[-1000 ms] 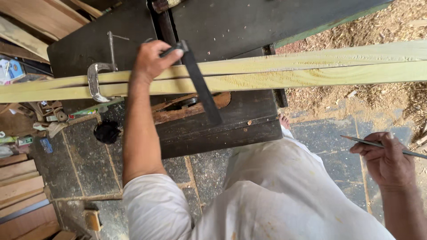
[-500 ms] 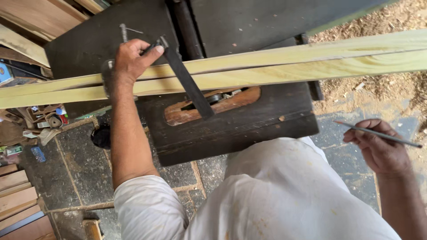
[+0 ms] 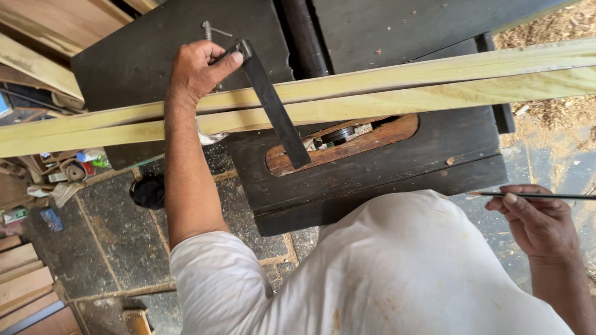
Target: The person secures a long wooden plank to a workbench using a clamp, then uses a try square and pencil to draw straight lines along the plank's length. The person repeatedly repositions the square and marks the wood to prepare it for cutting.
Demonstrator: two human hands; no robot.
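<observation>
Evidently the left hand (image 3: 198, 71) is clamped around the stock of a dark try square (image 3: 270, 102), pressing it at the far edge of the pale wooden strips (image 3: 385, 93) so its blade lies squarely across them (a steady reference for marking), while the right hand (image 3: 537, 220) pinches a thin pencil (image 3: 540, 195) off to the right, well apart from the wood. Both strips span a black saw tabletop (image 3: 385, 167) with a wooden throat insert, above a stone-tiled floor (image 3: 112, 248) strewn with sawdust, planks and clutter.
</observation>
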